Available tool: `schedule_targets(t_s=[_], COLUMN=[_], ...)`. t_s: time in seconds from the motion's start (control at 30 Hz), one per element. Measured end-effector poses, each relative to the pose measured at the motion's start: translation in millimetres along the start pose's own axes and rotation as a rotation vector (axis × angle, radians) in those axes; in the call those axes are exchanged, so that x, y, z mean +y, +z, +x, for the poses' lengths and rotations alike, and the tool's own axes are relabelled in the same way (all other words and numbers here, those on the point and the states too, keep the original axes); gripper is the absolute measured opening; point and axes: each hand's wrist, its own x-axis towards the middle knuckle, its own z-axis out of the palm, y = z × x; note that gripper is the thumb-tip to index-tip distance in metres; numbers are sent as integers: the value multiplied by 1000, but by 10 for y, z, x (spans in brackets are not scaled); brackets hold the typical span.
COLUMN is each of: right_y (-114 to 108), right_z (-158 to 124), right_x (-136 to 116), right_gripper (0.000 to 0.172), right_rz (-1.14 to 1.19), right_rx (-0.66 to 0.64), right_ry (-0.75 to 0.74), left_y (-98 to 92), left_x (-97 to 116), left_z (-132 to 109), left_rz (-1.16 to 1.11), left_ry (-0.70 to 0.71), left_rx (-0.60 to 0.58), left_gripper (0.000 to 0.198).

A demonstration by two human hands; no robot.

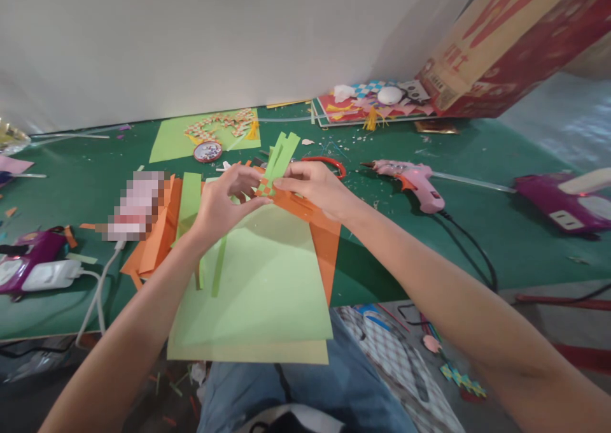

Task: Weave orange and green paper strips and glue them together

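Green and orange paper strips (pixel 281 156) cross in a small checkered weave, held up over the paper stack. My left hand (pixel 224 197) is closed on the weave's left edge between thumb and fingers. From the other side, my right hand (pixel 317 184) pinches the strips; its fingertips partly cover them. Long green ends point up and away, while orange ends run to the right beneath my right hand. Below both hands lie light green sheets (pixel 267 280), overhanging the table's front edge, with an orange sheet (pixel 329 255) showing at their right.
A pink glue gun (pixel 413 181) lies at right, its cord trailing forward. Red-handled scissors (pixel 329 161) rest behind my right hand. Orange paper (pixel 162 229) and a blurred-out device (pixel 136 204) with a cable are at left. Purple power strips (pixel 558 200) sit at both sides.
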Motion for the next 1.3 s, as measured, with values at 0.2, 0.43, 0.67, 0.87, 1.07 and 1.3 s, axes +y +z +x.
schedule_targets(t_s=[0.2, 0.43, 0.67, 0.87, 1.07, 1.3], right_y=[-7, -4, 1, 4, 0, 9], right_z=[3, 1, 1, 2, 2, -2], right_x=[-2, 27, 34, 27, 18, -11], right_gripper=[33, 34, 37, 38, 38, 35], right_rz=[-7, -50, -20, -15, -5, 23], right_rx=[1, -10, -18, -17, -37, -26], right_ry=[27, 30, 6, 14, 41, 50], left_y=[-9, -7, -13, -14, -11, -27], left_x=[6, 21, -26, -25, -46, -21], left_z=[-14, -20, -24, -41, -41, -29], left_rz=[42, 61, 101, 113, 88, 98], left_ry=[-5, 11, 102, 121, 147, 115], left_rx=[13, 19, 33, 32, 36, 13], left_gripper=[34, 36, 32, 28, 29, 34])
